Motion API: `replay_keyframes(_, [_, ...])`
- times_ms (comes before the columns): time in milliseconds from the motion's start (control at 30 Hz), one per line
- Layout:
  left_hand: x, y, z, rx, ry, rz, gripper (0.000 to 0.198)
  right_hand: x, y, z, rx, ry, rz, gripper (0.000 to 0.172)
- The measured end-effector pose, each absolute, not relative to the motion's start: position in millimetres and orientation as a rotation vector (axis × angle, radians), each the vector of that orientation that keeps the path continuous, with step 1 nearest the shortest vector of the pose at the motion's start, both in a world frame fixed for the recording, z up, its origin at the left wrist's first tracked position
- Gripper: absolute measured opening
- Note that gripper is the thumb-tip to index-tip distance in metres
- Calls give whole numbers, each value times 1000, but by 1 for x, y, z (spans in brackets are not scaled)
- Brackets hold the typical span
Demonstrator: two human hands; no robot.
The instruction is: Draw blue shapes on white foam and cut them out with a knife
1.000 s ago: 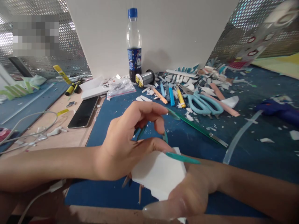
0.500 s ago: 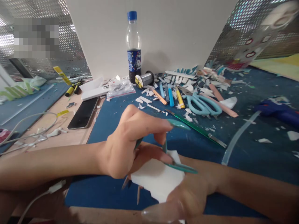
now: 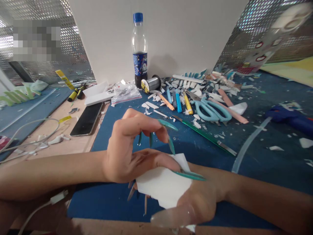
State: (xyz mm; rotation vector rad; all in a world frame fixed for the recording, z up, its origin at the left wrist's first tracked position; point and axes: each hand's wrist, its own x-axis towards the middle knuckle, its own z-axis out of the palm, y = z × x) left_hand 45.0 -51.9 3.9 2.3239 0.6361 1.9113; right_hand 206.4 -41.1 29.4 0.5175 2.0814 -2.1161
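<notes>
A flat white piece (image 3: 162, 184) with uneven cut edges, perhaps paper or thin foam, is held low over the blue mat. My right hand (image 3: 198, 199) grips it, thumb on the near side and fingertips showing from beneath its left edge. Across its top lies the thumb of my left hand (image 3: 137, 147), long teal nail pointing right. The other left fingers arch above, apart from the thumb, with a gap between. A small raised white flap (image 3: 182, 161) stands behind the left thumb; whether it belongs to the same piece I cannot tell.
Behind the hands lie green tweezers (image 3: 205, 133), light-blue scissors (image 3: 211, 109), several markers and many white scraps. A Pepsi bottle (image 3: 140, 62) and wire spool (image 3: 151, 84) stand farther back. A phone (image 3: 86, 120) lies left; a blue glue gun (image 3: 290, 119) lies right.
My left fingers have lifted and spread away from the left thumb, leaving a gap. The left thumb remains on the white piece, and my right hand has barely moved.
</notes>
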Motion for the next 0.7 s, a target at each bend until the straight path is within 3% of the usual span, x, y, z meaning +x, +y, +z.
replay_keyframes(167, [48,-57,14,2218,547,1908,55,209,-42,29,631,1927,-2242,52])
replay_keyframes(700, [51,-66,15,2154,737,1793,40,208,-43,16,615,2086,-2179,52])
